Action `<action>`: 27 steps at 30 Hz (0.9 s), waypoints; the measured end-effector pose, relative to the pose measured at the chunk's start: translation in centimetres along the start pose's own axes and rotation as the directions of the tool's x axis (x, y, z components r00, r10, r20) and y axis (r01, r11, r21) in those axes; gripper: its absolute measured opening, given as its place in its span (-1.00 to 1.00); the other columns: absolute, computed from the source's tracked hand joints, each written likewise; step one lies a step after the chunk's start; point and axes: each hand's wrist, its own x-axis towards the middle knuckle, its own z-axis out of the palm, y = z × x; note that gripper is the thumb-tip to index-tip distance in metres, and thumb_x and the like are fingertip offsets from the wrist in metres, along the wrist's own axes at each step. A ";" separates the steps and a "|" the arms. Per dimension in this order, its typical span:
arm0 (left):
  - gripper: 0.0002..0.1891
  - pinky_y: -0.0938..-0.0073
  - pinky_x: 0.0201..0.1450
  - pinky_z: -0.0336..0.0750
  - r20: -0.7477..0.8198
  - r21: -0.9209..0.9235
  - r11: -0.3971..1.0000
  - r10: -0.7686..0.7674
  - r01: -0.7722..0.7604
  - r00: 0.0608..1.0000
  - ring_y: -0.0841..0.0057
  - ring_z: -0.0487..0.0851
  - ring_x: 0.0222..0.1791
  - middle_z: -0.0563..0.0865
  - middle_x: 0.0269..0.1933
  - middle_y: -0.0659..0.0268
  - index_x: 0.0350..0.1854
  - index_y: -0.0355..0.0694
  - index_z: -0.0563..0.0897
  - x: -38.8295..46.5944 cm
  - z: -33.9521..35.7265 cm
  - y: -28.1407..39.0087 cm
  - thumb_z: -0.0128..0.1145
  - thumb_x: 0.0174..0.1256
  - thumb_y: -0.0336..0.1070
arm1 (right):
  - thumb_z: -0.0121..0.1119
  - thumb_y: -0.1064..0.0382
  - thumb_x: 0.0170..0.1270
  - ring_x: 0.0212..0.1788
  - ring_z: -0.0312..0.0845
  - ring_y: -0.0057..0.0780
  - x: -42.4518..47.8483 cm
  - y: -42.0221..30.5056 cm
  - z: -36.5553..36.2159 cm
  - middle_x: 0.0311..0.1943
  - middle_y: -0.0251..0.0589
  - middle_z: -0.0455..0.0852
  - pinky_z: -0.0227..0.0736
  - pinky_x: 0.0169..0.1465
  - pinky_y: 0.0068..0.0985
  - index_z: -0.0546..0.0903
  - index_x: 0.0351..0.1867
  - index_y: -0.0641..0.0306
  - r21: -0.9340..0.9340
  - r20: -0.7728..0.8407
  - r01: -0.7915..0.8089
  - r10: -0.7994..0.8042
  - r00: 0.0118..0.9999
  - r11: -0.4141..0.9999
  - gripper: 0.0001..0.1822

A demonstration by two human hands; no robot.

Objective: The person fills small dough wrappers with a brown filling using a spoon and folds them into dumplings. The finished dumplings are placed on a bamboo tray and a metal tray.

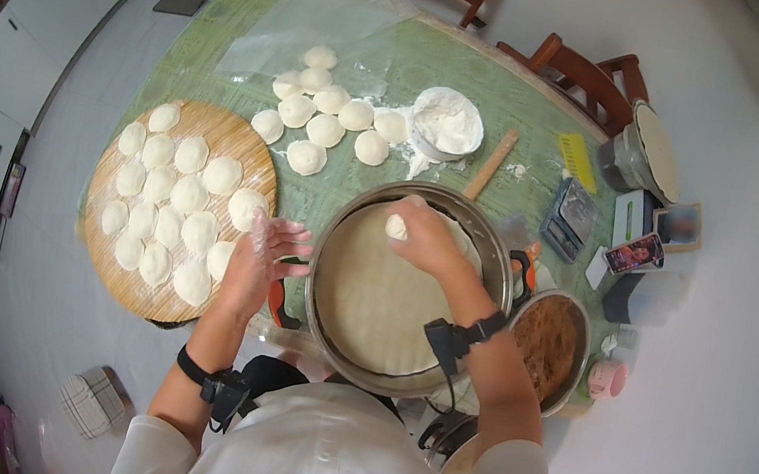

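Observation:
My right hand (419, 236) is closed around a small piece of dough (396, 227) over the far part of a round steel steamer pan (317, 287), which is lined with a pale cloth (375, 305). My left hand (261, 258), its fingers spread and dusted with flour, is beside the right edge of a round wooden board (93, 240). Rows of flattened dough rounds (189, 193) lie on that board, one of them (248, 209) just beyond my left fingers. More dough rounds (324, 130) rest on the green tablecloth past the board and pan.
Behind the pan are a bowl of flour (447, 123) and a wooden rolling pin (491, 165). A metal bowl of brown filling (547, 346) stands right of the pan. Farther right are a scale (570, 217), a phone (635, 253) and a pink cup (606, 380). Clear plastic sheeting (311, 19) covers the back left.

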 end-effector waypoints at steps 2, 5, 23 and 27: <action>-0.26 0.30 -0.12 0.60 -0.063 -0.023 1.000 0.005 -0.007 0.998 0.32 0.61 -0.08 0.61 -0.06 0.04 0.00 -0.42 0.48 -0.7 -0.8 -0.2 -0.33 0.42 0.33 | 0.31 0.41 -0.13 -0.08 0.49 0.01 0.6 1.0 1.4 -0.18 -0.01 0.53 0.43 -0.03 -0.22 0.55 -0.14 0.23 -0.004 -0.005 0.016 -0.016 1.000 1.000 -0.59; -0.28 0.30 -0.14 0.60 -0.134 -0.032 0.999 -0.002 -0.002 0.991 0.34 0.61 -0.10 0.62 -0.08 0.05 -0.03 -0.40 0.48 -1.2 -1.9 -0.9 -0.33 0.43 0.32 | 0.32 0.43 -0.15 -0.04 0.48 0.02 1.1 2.5 3.0 -0.16 0.02 0.53 0.42 0.00 -0.21 0.54 -0.09 0.26 -0.063 0.032 0.015 -0.013 0.999 0.998 -0.54; -0.40 0.40 -0.22 0.61 -0.180 -0.045 0.999 -0.018 0.009 0.983 0.46 0.62 -0.17 0.65 -0.13 0.16 -0.08 -0.35 0.53 -0.7 -2.6 -1.2 -0.18 0.44 0.23 | 0.46 0.38 -0.22 -0.02 0.50 0.05 1.2 1.4 2.6 -0.07 0.10 0.58 0.42 0.05 -0.25 0.56 -0.01 0.40 -0.004 -0.023 -0.075 0.075 0.997 0.997 -0.40; -0.42 0.41 -0.22 0.62 -0.168 -0.043 0.999 -0.020 0.013 0.986 0.46 0.63 -0.16 0.65 -0.13 0.15 -0.08 -0.34 0.54 -0.4 -2.8 -1.3 -0.15 0.44 0.21 | 0.46 0.38 -0.20 -0.04 0.52 0.04 1.2 1.6 2.3 -0.11 0.10 0.61 0.43 0.05 -0.25 0.57 -0.04 0.41 0.004 0.008 -0.110 0.110 0.994 0.994 -0.44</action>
